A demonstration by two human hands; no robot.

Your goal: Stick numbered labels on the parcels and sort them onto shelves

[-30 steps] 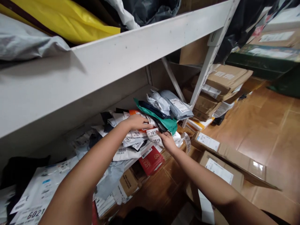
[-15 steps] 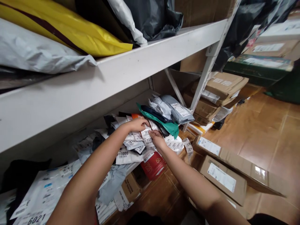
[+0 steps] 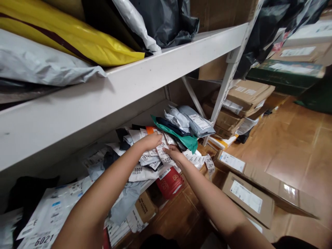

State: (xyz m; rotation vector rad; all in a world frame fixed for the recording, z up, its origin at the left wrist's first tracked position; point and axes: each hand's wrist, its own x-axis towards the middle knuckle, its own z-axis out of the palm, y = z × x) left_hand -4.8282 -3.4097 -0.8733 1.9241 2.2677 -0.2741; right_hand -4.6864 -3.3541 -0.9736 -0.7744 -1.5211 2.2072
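Observation:
Both my hands are in a heap of small parcels with numbered white labels (image 3: 145,162) on the low shelf. My left hand (image 3: 151,140) lies on top of the heap, fingers bent over a labelled packet (image 3: 161,148). Just to its right, my right hand (image 3: 173,153) pinches the edge of the same labelled packets. A teal mailer bag (image 3: 181,135) and grey mailer bags (image 3: 192,119) lie right behind the hands. A red package (image 3: 169,181) sticks out under the heap.
A white shelf board (image 3: 155,69) runs above, bearing yellow (image 3: 77,38), grey and black bags. Cardboard boxes (image 3: 249,193) lie on the brown tiled floor at the right, with more boxes (image 3: 246,95) stacked beyond the shelf post. White mailers (image 3: 49,214) fill the shelf's left end.
My right hand has moved left and further in, close beside the left hand. The left hand has shifted slightly on the heap and several labelled packets were flipped forward.

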